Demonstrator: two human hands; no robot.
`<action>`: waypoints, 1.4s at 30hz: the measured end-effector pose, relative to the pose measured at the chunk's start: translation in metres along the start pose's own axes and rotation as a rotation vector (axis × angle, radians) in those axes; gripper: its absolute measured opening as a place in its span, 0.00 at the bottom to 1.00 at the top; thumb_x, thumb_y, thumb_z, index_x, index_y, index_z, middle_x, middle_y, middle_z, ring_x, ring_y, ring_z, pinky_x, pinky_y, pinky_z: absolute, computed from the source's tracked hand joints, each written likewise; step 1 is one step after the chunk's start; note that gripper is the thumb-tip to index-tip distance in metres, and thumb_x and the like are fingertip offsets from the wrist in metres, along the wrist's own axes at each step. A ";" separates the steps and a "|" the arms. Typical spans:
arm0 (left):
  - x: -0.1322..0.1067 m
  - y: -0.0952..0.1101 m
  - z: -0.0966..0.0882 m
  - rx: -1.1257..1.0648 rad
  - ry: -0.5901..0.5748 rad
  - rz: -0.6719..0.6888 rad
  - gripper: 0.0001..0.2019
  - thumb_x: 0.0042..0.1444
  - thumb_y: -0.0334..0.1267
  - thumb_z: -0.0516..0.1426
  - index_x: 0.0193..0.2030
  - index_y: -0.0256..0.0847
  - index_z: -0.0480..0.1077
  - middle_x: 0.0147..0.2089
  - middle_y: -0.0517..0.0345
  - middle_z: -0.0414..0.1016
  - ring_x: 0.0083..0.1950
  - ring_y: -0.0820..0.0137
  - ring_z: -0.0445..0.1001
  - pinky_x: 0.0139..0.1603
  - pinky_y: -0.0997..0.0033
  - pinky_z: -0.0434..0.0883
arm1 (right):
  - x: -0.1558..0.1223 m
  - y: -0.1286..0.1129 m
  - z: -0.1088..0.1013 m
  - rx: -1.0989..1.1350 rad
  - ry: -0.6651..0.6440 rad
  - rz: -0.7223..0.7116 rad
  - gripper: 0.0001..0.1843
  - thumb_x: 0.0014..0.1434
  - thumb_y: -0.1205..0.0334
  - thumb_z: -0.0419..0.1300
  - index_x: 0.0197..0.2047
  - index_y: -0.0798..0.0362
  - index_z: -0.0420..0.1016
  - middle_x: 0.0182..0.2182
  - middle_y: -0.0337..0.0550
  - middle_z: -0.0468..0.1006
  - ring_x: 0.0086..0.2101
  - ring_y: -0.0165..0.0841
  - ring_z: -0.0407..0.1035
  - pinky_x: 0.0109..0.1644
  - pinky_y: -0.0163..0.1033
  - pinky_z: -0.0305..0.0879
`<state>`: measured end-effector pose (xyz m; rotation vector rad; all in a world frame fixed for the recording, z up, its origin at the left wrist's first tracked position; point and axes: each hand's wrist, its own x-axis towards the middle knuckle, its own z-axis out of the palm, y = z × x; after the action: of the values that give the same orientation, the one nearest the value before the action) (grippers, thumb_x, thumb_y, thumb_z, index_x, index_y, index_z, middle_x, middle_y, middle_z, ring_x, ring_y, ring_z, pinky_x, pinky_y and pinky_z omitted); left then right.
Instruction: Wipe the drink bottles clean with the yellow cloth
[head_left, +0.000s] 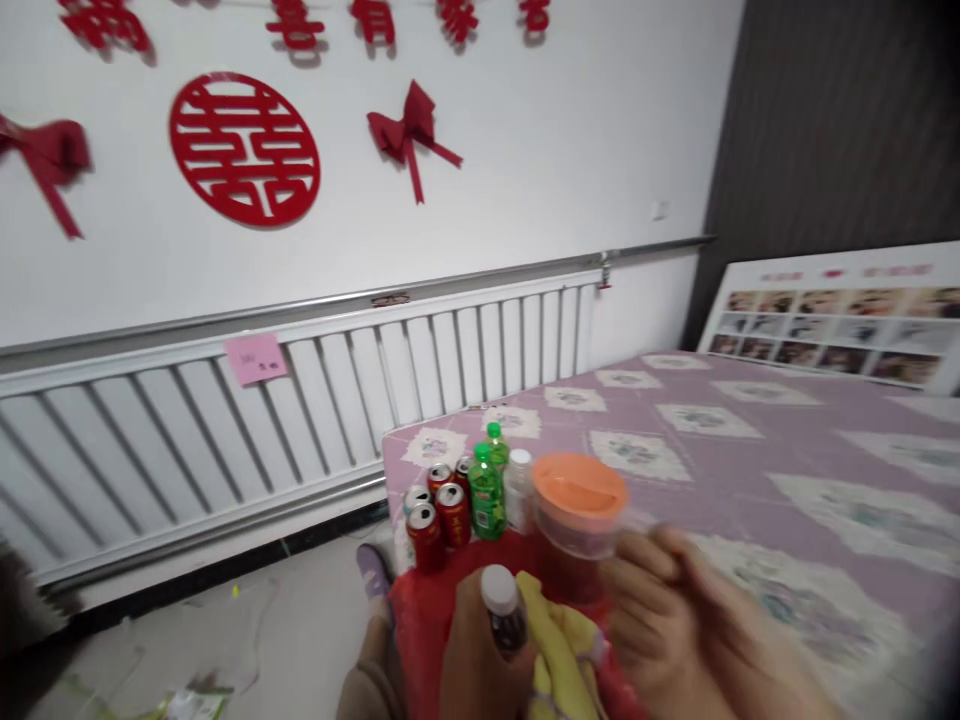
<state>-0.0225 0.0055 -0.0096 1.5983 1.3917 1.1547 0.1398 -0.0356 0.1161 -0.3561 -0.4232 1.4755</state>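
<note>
My left hand (476, 655) is closed around a dark bottle with a pale cap (502, 605), held upright at the bottom middle. Beside it lie yellow bananas (555, 650) on a red plastic bag (424, 620). My right hand (675, 620), smeared by motion, grips a clear jar with an orange lid (579, 505) from its right side. Just behind stand several red cans (442, 510), two green bottles (487, 490) and a small white-capped bottle (519, 488) at the corner of the bed.
The bed with a purple patterned sheet (750, 450) fills the right side. A white radiator (300, 400) runs along the wall with red paper decorations above. A photo board (840, 320) leans at the back right. Grey floor with litter lies at the lower left.
</note>
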 end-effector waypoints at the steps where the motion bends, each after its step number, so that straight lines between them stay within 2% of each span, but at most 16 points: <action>1: 0.000 -0.006 0.002 0.004 0.004 0.007 0.28 0.48 0.37 0.63 0.58 0.40 0.65 0.56 0.42 0.76 0.58 0.54 0.75 0.61 0.58 0.71 | 0.002 0.001 0.003 0.037 0.022 0.050 0.08 0.56 0.61 0.71 0.36 0.48 0.76 0.28 0.35 0.75 0.24 0.26 0.66 0.25 0.31 0.67; 3: 0.001 -0.016 0.003 0.024 0.073 0.035 0.31 0.47 0.36 0.62 0.60 0.38 0.63 0.58 0.40 0.75 0.60 0.54 0.74 0.63 0.58 0.70 | 0.005 0.006 0.009 0.140 0.076 0.137 0.15 0.47 0.63 0.76 0.34 0.47 0.75 0.25 0.31 0.73 0.22 0.24 0.64 0.24 0.29 0.66; 5: 0.002 -0.023 0.004 0.058 0.032 0.028 0.32 0.46 0.36 0.63 0.60 0.36 0.63 0.60 0.39 0.74 0.62 0.54 0.73 0.63 0.59 0.71 | 0.004 0.012 0.014 0.217 0.125 0.155 0.19 0.42 0.64 0.79 0.33 0.48 0.75 0.26 0.30 0.74 0.23 0.24 0.65 0.25 0.29 0.66; 9: 0.003 -0.029 0.004 0.096 0.032 0.023 0.31 0.48 0.39 0.62 0.60 0.34 0.64 0.59 0.39 0.75 0.61 0.55 0.75 0.61 0.62 0.72 | -0.002 0.017 0.016 0.259 0.157 0.155 0.20 0.40 0.65 0.79 0.32 0.49 0.74 0.26 0.29 0.74 0.23 0.23 0.66 0.24 0.27 0.64; 14: 0.005 -0.036 0.006 0.091 0.043 0.032 0.33 0.48 0.43 0.63 0.61 0.35 0.63 0.59 0.41 0.76 0.60 0.56 0.76 0.58 0.65 0.74 | -0.008 0.018 0.012 0.244 0.156 0.167 0.22 0.37 0.63 0.81 0.31 0.50 0.74 0.26 0.29 0.74 0.22 0.23 0.65 0.24 0.28 0.64; 19: 0.006 -0.040 0.005 0.094 0.041 0.054 0.33 0.48 0.40 0.63 0.61 0.33 0.62 0.60 0.39 0.75 0.60 0.56 0.76 0.59 0.63 0.74 | -0.012 0.022 0.014 0.199 0.084 0.154 0.20 0.40 0.59 0.80 0.28 0.50 0.73 0.24 0.29 0.71 0.23 0.23 0.65 0.24 0.27 0.61; 24: 0.003 -0.025 0.002 0.103 0.039 0.004 0.30 0.48 0.37 0.64 0.59 0.35 0.66 0.57 0.42 0.78 0.58 0.54 0.77 0.55 0.62 0.76 | -0.017 0.025 0.017 0.152 0.028 0.152 0.18 0.44 0.57 0.78 0.29 0.50 0.74 0.25 0.30 0.71 0.24 0.24 0.66 0.25 0.27 0.63; 29: -0.001 -0.016 0.002 0.091 0.083 0.025 0.28 0.48 0.33 0.63 0.58 0.38 0.66 0.57 0.43 0.78 0.58 0.53 0.76 0.57 0.58 0.74 | -0.026 0.024 0.012 0.047 -0.065 0.001 0.15 0.49 0.57 0.76 0.30 0.50 0.74 0.27 0.32 0.72 0.26 0.24 0.65 0.27 0.28 0.64; 31: -0.003 -0.015 0.001 0.076 0.079 0.044 0.27 0.50 0.33 0.62 0.58 0.38 0.64 0.57 0.43 0.77 0.57 0.55 0.76 0.57 0.58 0.74 | -0.027 0.022 0.005 -0.039 -0.054 -0.063 0.15 0.51 0.56 0.75 0.27 0.51 0.72 0.25 0.31 0.70 0.25 0.24 0.64 0.27 0.29 0.64; 33: -0.005 -0.012 -0.001 0.072 0.057 0.044 0.26 0.51 0.33 0.61 0.58 0.37 0.64 0.56 0.44 0.76 0.56 0.57 0.77 0.56 0.60 0.74 | -0.024 0.019 -0.008 -0.156 0.000 -0.134 0.21 0.54 0.50 0.72 0.23 0.51 0.69 0.22 0.32 0.68 0.24 0.25 0.62 0.28 0.31 0.64; 35: -0.007 -0.009 -0.002 0.077 0.053 0.036 0.25 0.51 0.33 0.60 0.57 0.36 0.64 0.56 0.45 0.76 0.56 0.58 0.77 0.56 0.61 0.74 | -0.016 0.019 -0.028 -0.350 0.089 -0.222 0.26 0.56 0.42 0.68 0.21 0.51 0.66 0.22 0.33 0.68 0.25 0.28 0.63 0.30 0.33 0.66; 36: -0.008 -0.007 -0.003 0.073 0.054 0.035 0.25 0.52 0.33 0.60 0.57 0.36 0.64 0.55 0.45 0.76 0.56 0.58 0.77 0.56 0.61 0.74 | -0.012 0.020 -0.040 -0.502 0.153 -0.260 0.24 0.56 0.41 0.67 0.22 0.50 0.69 0.23 0.35 0.70 0.26 0.29 0.65 0.31 0.34 0.66; 38: -0.009 -0.005 -0.003 0.051 0.059 0.043 0.24 0.52 0.35 0.61 0.56 0.36 0.65 0.54 0.45 0.77 0.55 0.58 0.78 0.54 0.62 0.75 | -0.002 0.026 -0.065 -0.875 0.261 -0.282 0.18 0.52 0.46 0.70 0.37 0.49 0.76 0.31 0.40 0.77 0.34 0.35 0.72 0.39 0.38 0.70; 39: -0.009 -0.004 -0.003 0.040 0.061 0.049 0.23 0.52 0.36 0.61 0.56 0.36 0.65 0.54 0.45 0.77 0.55 0.58 0.78 0.53 0.62 0.75 | 0.002 0.030 -0.075 -1.047 0.256 -0.243 0.21 0.51 0.49 0.69 0.45 0.50 0.76 0.37 0.44 0.79 0.41 0.40 0.74 0.45 0.43 0.72; 40: -0.009 -0.004 -0.004 0.033 0.066 0.055 0.23 0.52 0.37 0.62 0.55 0.37 0.66 0.53 0.45 0.77 0.55 0.58 0.78 0.53 0.62 0.76 | 0.006 0.036 -0.084 -1.232 0.210 -0.203 0.25 0.52 0.53 0.67 0.53 0.51 0.75 0.47 0.50 0.79 0.50 0.43 0.73 0.53 0.46 0.70; 42: -0.008 -0.005 -0.004 0.026 0.073 0.066 0.24 0.51 0.37 0.63 0.55 0.38 0.66 0.53 0.46 0.77 0.54 0.57 0.78 0.52 0.61 0.76 | 0.009 0.048 -0.094 -1.574 0.066 -0.083 0.37 0.50 0.63 0.64 0.65 0.57 0.67 0.62 0.57 0.71 0.63 0.45 0.63 0.67 0.49 0.59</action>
<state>-0.0283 -0.0019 -0.0146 1.6459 1.4149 1.2499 0.1432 -0.0211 0.0109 -1.5705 -1.4811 0.7588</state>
